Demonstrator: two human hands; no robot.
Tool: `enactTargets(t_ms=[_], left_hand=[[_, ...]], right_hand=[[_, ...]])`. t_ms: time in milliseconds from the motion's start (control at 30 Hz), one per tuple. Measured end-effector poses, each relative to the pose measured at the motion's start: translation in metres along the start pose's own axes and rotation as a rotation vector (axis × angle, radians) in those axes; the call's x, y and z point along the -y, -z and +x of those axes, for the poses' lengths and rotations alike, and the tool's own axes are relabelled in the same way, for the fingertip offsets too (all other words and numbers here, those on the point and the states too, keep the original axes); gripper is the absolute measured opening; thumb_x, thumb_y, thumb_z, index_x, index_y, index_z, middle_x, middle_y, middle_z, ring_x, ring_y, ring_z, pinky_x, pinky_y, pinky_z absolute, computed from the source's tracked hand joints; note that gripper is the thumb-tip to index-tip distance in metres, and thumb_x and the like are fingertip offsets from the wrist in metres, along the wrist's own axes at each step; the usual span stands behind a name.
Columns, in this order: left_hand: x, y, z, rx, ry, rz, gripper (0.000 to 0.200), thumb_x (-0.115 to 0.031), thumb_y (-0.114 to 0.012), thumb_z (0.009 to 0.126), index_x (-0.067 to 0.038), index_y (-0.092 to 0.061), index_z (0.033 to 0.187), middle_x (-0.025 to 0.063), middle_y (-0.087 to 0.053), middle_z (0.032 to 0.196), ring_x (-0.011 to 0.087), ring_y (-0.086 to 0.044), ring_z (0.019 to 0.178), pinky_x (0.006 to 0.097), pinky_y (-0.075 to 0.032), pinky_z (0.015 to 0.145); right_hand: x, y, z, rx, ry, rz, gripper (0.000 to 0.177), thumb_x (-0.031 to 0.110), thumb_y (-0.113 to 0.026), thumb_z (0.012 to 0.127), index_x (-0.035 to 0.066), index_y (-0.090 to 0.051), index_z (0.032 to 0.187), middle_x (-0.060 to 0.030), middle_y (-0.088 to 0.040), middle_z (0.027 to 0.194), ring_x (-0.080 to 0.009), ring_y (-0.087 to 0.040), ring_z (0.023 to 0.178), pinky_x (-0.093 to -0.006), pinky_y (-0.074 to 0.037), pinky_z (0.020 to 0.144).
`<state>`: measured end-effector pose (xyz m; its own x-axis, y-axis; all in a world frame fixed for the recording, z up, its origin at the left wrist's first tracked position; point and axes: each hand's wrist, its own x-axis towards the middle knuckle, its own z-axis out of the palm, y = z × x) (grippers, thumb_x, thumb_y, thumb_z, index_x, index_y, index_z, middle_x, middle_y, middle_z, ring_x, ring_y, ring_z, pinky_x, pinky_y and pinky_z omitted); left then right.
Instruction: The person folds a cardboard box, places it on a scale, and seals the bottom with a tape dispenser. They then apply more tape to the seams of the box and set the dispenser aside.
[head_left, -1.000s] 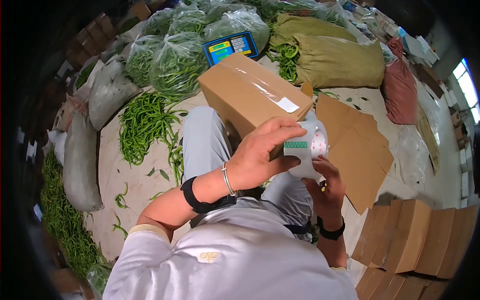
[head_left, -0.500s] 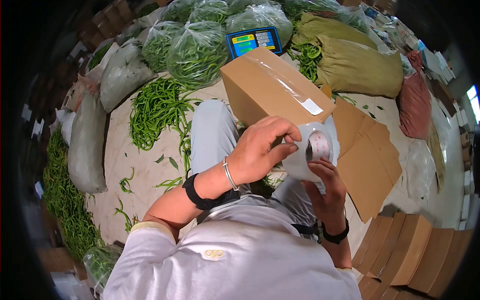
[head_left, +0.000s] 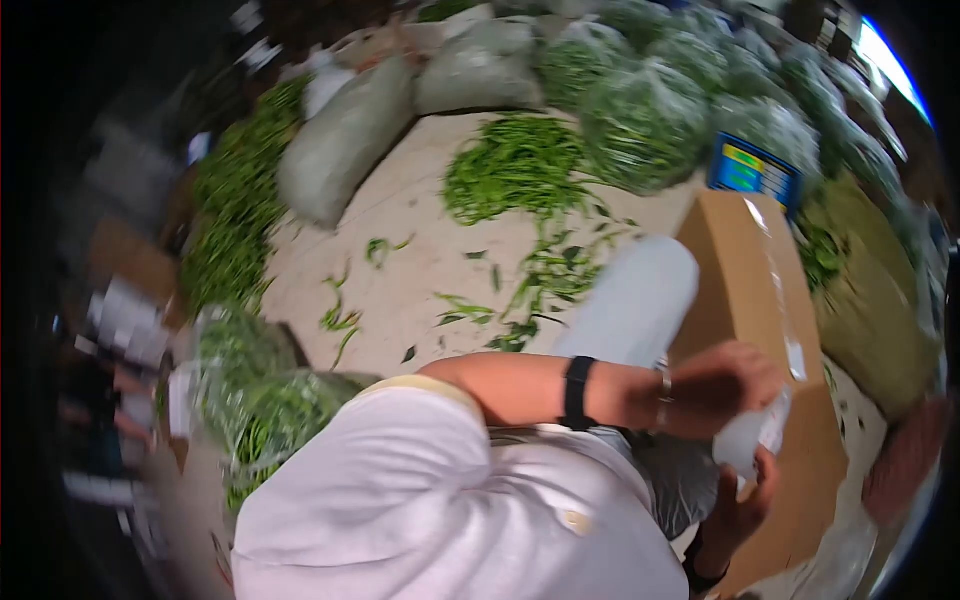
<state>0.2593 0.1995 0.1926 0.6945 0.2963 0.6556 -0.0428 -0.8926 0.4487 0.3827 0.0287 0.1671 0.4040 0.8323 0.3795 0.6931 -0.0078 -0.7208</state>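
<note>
My right hand (head_left: pixel 745 500) grips a wide roll of clear packing tape (head_left: pixel 737 442) from below, its fingers on the roll's near side. Just above the roll is my left hand (head_left: pixel 735 385), blurred, with its fingers curled; whatever they may hold is hidden. A bracelet and a black band circle that wrist. Beyond both hands stands a closed cardboard box (head_left: pixel 740 270) with a shiny strip of tape along its top seam. It is close to my grey-clad knee (head_left: pixel 640 290).
Green peppers (head_left: pixel 515 170) lie heaped on the floor, with loose ones and leaves nearby. Filled bags (head_left: pixel 645 125), grey sacks (head_left: pixel 350 140) and a lit scale display (head_left: pixel 750 170) stand behind. More bagged peppers (head_left: pixel 285 415) are at left; a yellowish sack (head_left: pixel 870 290) lies right.
The view has swung left, so the box, tape and hands now appear further right. More floor and bagged peppers show at left. Both hands stay by the tape roll.
</note>
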Motion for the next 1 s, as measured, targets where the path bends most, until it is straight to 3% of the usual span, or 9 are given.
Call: enactTargets(t_ms=[100, 200, 233, 400, 533, 633, 700, 767, 1000], left_hand=[[0.006, -0.013, -0.010, -0.264, -0.007, 0.092, 0.019, -0.008, -0.060, 0.070, -0.006, -0.049, 0.086, 0.0085, -0.053, 0.087, 0.0291, -0.053, 0.082, 0.0391, -0.040, 0.072], [0.001, 0.004, -0.014, -0.199, 0.150, -0.216, 0.021, -0.009, -0.062, 0.070, -0.005, -0.052, 0.088, 0.0086, -0.055, 0.083, 0.0290, -0.054, 0.082, 0.0393, -0.041, 0.071], [-0.005, 0.013, -0.015, -0.153, 0.258, -0.335, 0.024, -0.011, -0.064, 0.070, -0.005, -0.052, 0.089, 0.0080, -0.055, 0.080, 0.0287, -0.054, 0.082, 0.0395, -0.041, 0.071], [-0.008, 0.038, -0.026, -0.016, 0.604, -0.516, 0.024, -0.018, -0.069, 0.066, -0.004, -0.057, 0.083, 0.0074, -0.057, 0.076, 0.0268, -0.056, 0.080, 0.0380, -0.043, 0.069], [0.004, 0.041, -0.039, -0.147, 0.588, -0.466, 0.017, -0.017, -0.064, 0.071, -0.004, -0.058, 0.080, 0.0093, -0.057, 0.077, 0.0274, -0.056, 0.080, 0.0377, -0.043, 0.069], [0.013, 0.033, -0.050, -0.301, 0.508, -0.395, 0.013, -0.016, -0.062, 0.073, -0.005, -0.057, 0.078, 0.0087, -0.056, 0.077, 0.0279, -0.055, 0.079, 0.0377, -0.042, 0.069], [0.012, 0.034, -0.049, -0.418, 0.476, -0.337, 0.017, -0.019, -0.065, 0.071, -0.006, -0.056, 0.077, 0.0077, -0.055, 0.076, 0.0268, -0.055, 0.076, 0.0372, -0.042, 0.067], [0.012, 0.045, -0.045, -0.324, 0.590, -0.399, 0.020, -0.020, -0.068, 0.069, -0.006, -0.056, 0.076, 0.0073, -0.055, 0.076, 0.0259, -0.055, 0.076, 0.0370, -0.042, 0.066], [0.035, 0.016, -0.027, -0.232, 0.896, -0.564, 0.025, -0.017, -0.076, 0.063, -0.005, -0.056, 0.073, 0.0073, -0.055, 0.072, 0.0232, -0.055, 0.067, 0.0324, -0.042, 0.058]], right_hand=[[-0.007, -0.002, 0.000, -0.006, 0.073, -0.080, 0.040, 0.022, -0.061, 0.088, -0.004, -0.052, 0.117, -0.0187, -0.059, 0.108, -0.0285, -0.057, 0.097, -0.0393, -0.044, 0.087], [0.011, 0.001, 0.008, 0.087, 0.129, 0.067, 0.045, 0.020, -0.067, 0.086, -0.003, -0.050, 0.120, -0.0166, -0.056, 0.108, -0.0295, -0.054, 0.097, -0.0389, -0.044, 0.088], [0.021, -0.007, 0.009, 0.021, 0.081, 0.288, 0.041, 0.021, -0.071, 0.083, -0.004, -0.056, 0.111, -0.0146, -0.058, 0.102, -0.0272, -0.056, 0.093, -0.0378, -0.045, 0.085], [0.018, -0.012, 0.023, 0.118, 0.234, 0.243, 0.040, 0.011, -0.074, 0.079, -0.005, -0.056, 0.111, -0.0145, -0.058, 0.102, -0.0262, -0.057, 0.093, -0.0368, -0.047, 0.083], [0.011, -0.021, 0.037, 0.173, 0.305, 0.261, 0.040, 0.007, -0.073, 0.078, -0.005, -0.056, 0.113, -0.0144, -0.058, 0.103, -0.0267, -0.058, 0.096, -0.0360, -0.048, 0.082], [0.012, -0.021, 0.046, 0.225, 0.425, 0.002, 0.040, 0.009, -0.071, 0.081, -0.007, -0.055, 0.114, -0.0176, -0.058, 0.106, -0.0298, -0.058, 0.097, -0.0401, -0.049, 0.082], [0.017, -0.025, 0.054, 0.261, 0.416, 0.184, 0.038, 0.009, -0.068, 0.083, -0.007, -0.054, 0.115, -0.0191, -0.057, 0.109, -0.0311, -0.057, 0.098, -0.0407, -0.048, 0.083], [0.025, -0.026, 0.058, 0.342, 0.297, 0.476, 0.035, 0.007, -0.061, 0.088, -0.010, -0.050, 0.117, -0.0229, -0.054, 0.115, -0.0339, -0.055, 0.103, -0.0424, -0.046, 0.088], [-0.029, -0.028, 0.076, 0.395, 0.225, 0.561, 0.039, 0.004, -0.061, 0.087, -0.011, -0.048, 0.120, -0.0244, -0.053, 0.118, -0.0336, -0.054, 0.108, -0.0419, -0.044, 0.091]])
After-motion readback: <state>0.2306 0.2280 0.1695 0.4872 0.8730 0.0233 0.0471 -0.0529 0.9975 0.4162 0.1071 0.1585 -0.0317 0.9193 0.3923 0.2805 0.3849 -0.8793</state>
